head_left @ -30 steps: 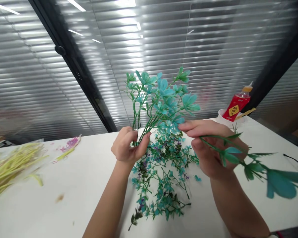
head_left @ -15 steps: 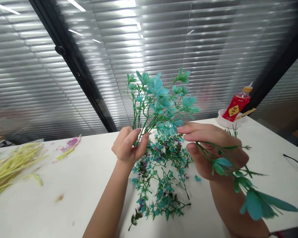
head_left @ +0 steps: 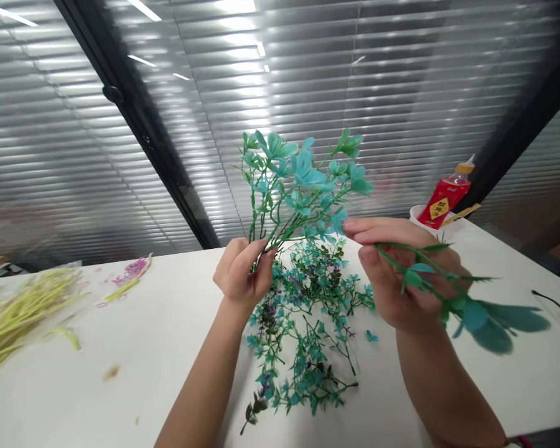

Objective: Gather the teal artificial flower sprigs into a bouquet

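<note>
My left hand point(head_left: 243, 272) is closed round the stems of a bunch of artificial flowers point(head_left: 303, 180), turquoise blooms on green stalks, held upright above the table. In my right hand point(head_left: 408, 274) is a separate artificial flower sprig point(head_left: 476, 315), its stem pinched near the thumb and its blooms pointing right, toward me. The right fingertips reach the lower right edge of the bunch and seem to touch a bloom there. Beneath the hands lies a pile of loose sprigs point(head_left: 308, 367), turquoise with some purple bits. A single loose bloom point(head_left: 371, 336) rests beside the pile.
Yellow strips point(head_left: 23, 317) in clear plastic lie at the left, near a small purple bundle point(head_left: 135, 269). At the back right, a red bottle point(head_left: 443, 202) stands tilted in a white bowl point(head_left: 416, 214). A black cable point(head_left: 555, 305) lies at the right. Window blinds rise behind the white table point(head_left: 168, 354).
The sprig in my right hand has swung upward as that hand turned and rose slightly. The bunch in my left hand has shifted and turned a little, its blooms moving slightly right.
</note>
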Motion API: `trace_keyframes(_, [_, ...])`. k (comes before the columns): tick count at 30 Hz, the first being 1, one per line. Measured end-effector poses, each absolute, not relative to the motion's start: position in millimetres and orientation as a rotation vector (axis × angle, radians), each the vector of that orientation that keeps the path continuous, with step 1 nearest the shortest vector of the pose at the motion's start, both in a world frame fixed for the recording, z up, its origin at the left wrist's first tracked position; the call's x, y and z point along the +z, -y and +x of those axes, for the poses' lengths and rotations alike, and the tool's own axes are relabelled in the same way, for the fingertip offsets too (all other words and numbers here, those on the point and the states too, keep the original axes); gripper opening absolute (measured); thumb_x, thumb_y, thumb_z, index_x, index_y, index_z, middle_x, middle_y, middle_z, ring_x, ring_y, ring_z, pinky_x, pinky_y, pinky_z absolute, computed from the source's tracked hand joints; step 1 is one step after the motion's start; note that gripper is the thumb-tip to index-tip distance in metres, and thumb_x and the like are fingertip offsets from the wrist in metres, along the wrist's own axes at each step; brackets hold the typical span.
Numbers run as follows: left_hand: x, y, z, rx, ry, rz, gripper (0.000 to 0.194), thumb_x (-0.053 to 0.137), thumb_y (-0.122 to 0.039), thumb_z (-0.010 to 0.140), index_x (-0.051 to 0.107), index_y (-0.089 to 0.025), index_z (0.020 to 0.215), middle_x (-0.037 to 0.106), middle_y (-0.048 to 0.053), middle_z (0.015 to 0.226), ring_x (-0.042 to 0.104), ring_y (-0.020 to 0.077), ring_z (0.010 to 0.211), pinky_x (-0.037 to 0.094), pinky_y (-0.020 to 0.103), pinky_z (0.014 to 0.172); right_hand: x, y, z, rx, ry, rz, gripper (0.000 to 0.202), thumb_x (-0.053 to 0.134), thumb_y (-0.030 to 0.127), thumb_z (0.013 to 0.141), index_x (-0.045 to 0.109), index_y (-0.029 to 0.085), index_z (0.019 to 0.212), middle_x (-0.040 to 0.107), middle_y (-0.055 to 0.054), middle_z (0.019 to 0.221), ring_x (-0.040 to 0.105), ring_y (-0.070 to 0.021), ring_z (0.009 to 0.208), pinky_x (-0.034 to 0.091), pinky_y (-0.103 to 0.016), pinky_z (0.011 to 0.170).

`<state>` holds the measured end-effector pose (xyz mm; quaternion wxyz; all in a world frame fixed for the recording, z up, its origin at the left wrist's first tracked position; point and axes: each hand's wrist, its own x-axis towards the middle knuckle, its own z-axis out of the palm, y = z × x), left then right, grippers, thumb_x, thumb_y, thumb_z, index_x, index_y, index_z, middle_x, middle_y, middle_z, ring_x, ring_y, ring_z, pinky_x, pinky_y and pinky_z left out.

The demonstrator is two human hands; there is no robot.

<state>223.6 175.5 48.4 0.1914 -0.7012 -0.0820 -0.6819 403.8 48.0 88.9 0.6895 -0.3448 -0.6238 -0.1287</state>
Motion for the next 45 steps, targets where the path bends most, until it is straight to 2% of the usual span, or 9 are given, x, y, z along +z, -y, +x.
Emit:
trace_keyframes(6, [46, -178, 225, -1.941, 0.143, -1.991, 0.026, 0.066, -0.011, 0.083, 0.062, -0.017, 0.108, 0.056, 0.0, 0.068, 0.045, 0.0112, 0.055, 0.038, 0.022, 0.047, 91, -49, 406, -0.286, 1.401, -0.815, 0.023, 0.068, 0.012, 0.084, 0.072, 0.031, 0.098, 0.076, -0.002, 0.097, 0.074, -0.0242, 0.094, 0.064, -0.039, 0.081])
trace_keyframes(12, [39, -185, 225, -1.926, 0.16, -2.015, 0.019, 0.062, -0.017, 0.088, 0.058, -0.02, 0.107, 0.055, 0.0, 0.068, 0.046, 0.0115, 0.055, 0.038, 0.023, 0.049, 92, -50, 408, -0.261, 1.453, -0.827, 0.024, 0.067, 0.009, 0.084, 0.07, 0.028, 0.098, 0.076, -0.002, 0.094, 0.074, -0.022, 0.093, 0.063, -0.035, 0.081])
trace_keyframes(18, [21, -204, 225, -1.899, 0.193, -2.062, 0.013, 0.054, -0.021, 0.094, 0.054, -0.021, 0.107, 0.054, 0.001, 0.07, 0.048, 0.0132, 0.058, 0.042, 0.025, 0.053, 88, -56, 410, -0.543, 1.424, -0.931, 0.018, 0.069, 0.003, 0.081, 0.068, 0.021, 0.086, 0.071, 0.001, 0.073, 0.067, -0.0126, 0.063, 0.055, -0.023, 0.055])
trace_keyframes(21, [10, -214, 224, -1.914, 0.21, -2.073, 0.01, 0.052, -0.024, 0.095, 0.053, -0.022, 0.105, 0.052, 0.0, 0.07, 0.048, 0.0134, 0.059, 0.042, 0.024, 0.054, 86, -60, 410, -0.546, 1.432, -0.969, 0.019, 0.066, 0.001, 0.082, 0.066, 0.019, 0.078, 0.068, 0.002, 0.066, 0.06, -0.0088, 0.055, 0.051, -0.02, 0.051])
trace_keyframes(27, [-5, -226, 223, -1.933, 0.259, -2.086, 0.014, 0.051, -0.021, 0.094, 0.05, -0.023, 0.108, 0.051, 0.0, 0.072, 0.045, 0.0144, 0.061, 0.04, 0.025, 0.056, 80, -72, 415, -0.418, 1.452, -1.003, 0.02, 0.062, 0.002, 0.082, 0.068, 0.021, 0.079, 0.071, 0.0, 0.073, 0.062, -0.0108, 0.06, 0.05, -0.022, 0.05])
trace_keyframes(32, [-8, -227, 221, -1.906, 0.307, -2.089, 0.014, 0.052, -0.02, 0.093, 0.051, -0.023, 0.107, 0.054, 0.0, 0.074, 0.045, 0.0144, 0.062, 0.041, 0.025, 0.058, 77, -76, 418, -0.351, 1.47, -1.009, 0.021, 0.063, 0.004, 0.082, 0.064, 0.02, 0.069, 0.069, -0.001, 0.07, 0.062, -0.0105, 0.06, 0.05, -0.022, 0.052])
trace_keyframes(36, [-8, -227, 220, -1.889, 0.344, -2.075, 0.013, 0.052, -0.02, 0.093, 0.051, -0.023, 0.106, 0.055, 0.001, 0.075, 0.046, 0.0143, 0.062, 0.042, 0.026, 0.058, 78, -75, 417, -0.303, 1.485, -1.0, 0.022, 0.061, 0.004, 0.083, 0.06, 0.02, 0.067, 0.065, 0.001, 0.066, 0.06, -0.0093, 0.058, 0.046, -0.021, 0.052])
trace_keyframes(41, [-9, -227, 218, -1.843, 0.43, -2.079, 0.01, 0.054, -0.019, 0.092, 0.052, -0.022, 0.101, 0.053, 0.0, 0.072, 0.048, 0.0144, 0.062, 0.041, 0.026, 0.058, 79, -73, 415, -0.247, 1.483, -1.032, 0.021, 0.059, 0.003, 0.078, 0.056, 0.019, 0.066, 0.05, 0.004, 0.056, 0.051, -0.0085, 0.053, 0.041, -0.022, 0.05])
trace_keyframes(45, [-6, -225, 216, -1.805, 0.511, -2.094, 0.01, 0.056, -0.017, 0.091, 0.053, -0.021, 0.1, 0.05, -0.001, 0.069, 0.048, 0.014, 0.063, 0.04, 0.026, 0.059, 79, -72, 415, -0.241, 1.486, -1.042, 0.02, 0.06, 0.003, 0.076, 0.058, 0.019, 0.065, 0.053, 0.004, 0.057, 0.052, -0.0095, 0.053, 0.044, -0.022, 0.05])
